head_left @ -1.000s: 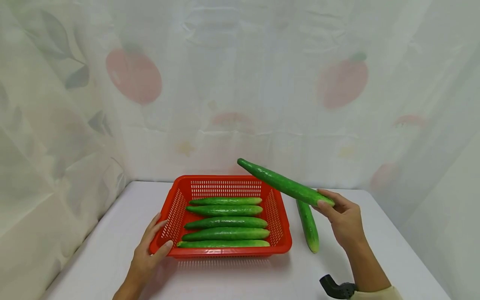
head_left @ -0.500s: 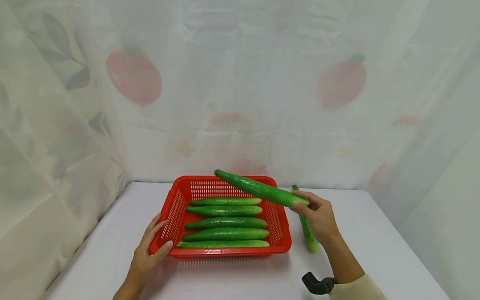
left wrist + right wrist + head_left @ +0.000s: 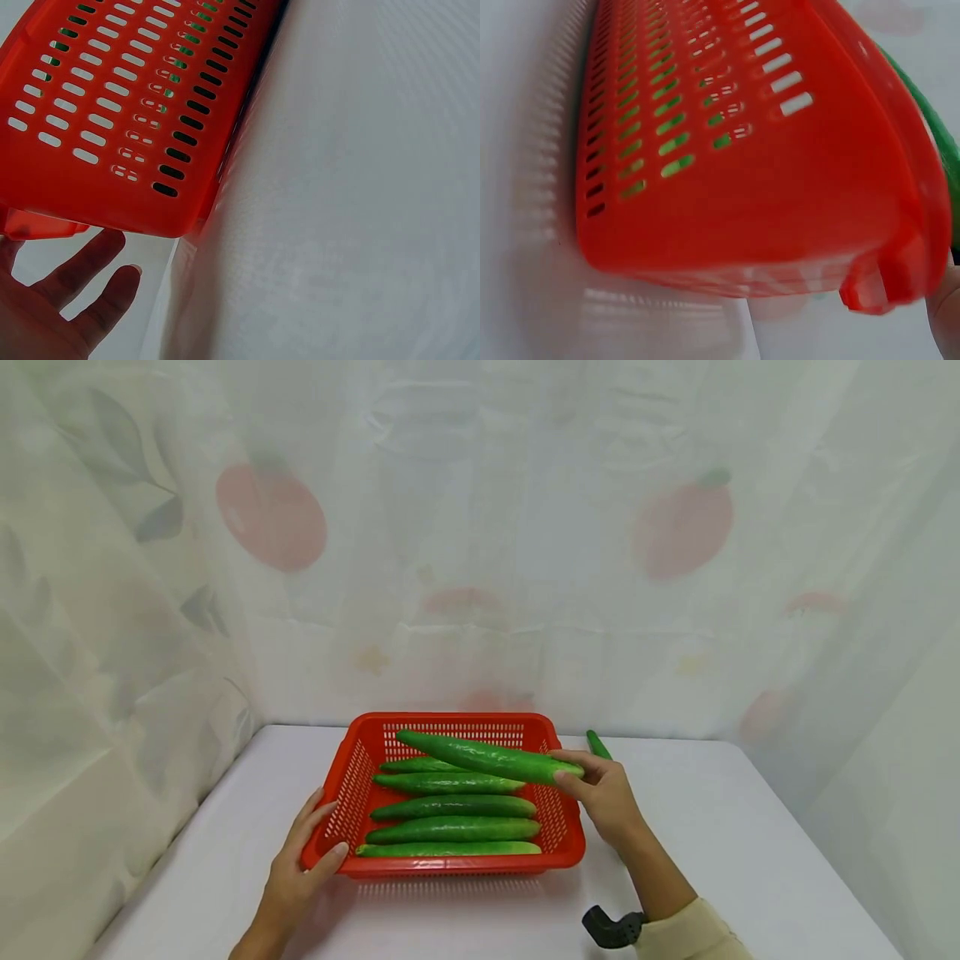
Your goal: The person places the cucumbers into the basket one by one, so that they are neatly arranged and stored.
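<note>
My right hand pinches the pale end of a long green cucumber between thumb and fingers. That cucumber hangs nearly level over the back part of a red plastic basket, its dark end pointing left. Several cucumbers lie side by side across the basket's floor, and the held one partly covers the rearmost. With spread, mostly straight fingers, my left hand rests on the basket's front left corner. In the left wrist view its fingertips are at the rim. The right wrist view shows mainly the basket's slotted wall.
Another cucumber lies on the white table right of the basket, mostly hidden behind the right hand. A pale printed curtain stands behind the table and along its sides. A black curved device sits on the right wrist.
My right hand has carried the cucumber left and lowered it from the right side to over the basket, turning it nearer level. The left hand and basket have stayed put.
</note>
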Demonstrator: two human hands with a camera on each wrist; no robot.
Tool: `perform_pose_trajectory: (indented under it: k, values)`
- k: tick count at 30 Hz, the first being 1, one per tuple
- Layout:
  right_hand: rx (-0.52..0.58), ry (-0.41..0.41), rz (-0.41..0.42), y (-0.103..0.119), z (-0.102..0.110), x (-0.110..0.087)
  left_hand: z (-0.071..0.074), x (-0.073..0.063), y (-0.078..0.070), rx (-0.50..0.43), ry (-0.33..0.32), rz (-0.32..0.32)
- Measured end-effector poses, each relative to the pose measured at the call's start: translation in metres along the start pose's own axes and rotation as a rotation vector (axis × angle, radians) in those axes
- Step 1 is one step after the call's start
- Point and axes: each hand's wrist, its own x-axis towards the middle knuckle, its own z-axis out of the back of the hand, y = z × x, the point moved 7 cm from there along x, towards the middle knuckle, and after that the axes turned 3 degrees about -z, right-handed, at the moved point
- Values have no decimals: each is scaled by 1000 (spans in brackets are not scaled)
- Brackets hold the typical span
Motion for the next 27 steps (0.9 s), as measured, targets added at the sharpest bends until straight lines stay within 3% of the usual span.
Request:
perform_pose_trajectory:
  k: [17, 27]
  values:
    - [-103, 141, -14, -7, -30, 12, -1, 0, -1, -6, -1, -15]
    - [-216, 167, -31, -8, -40, 18, -1, -1, -1, -15, -5, -20]
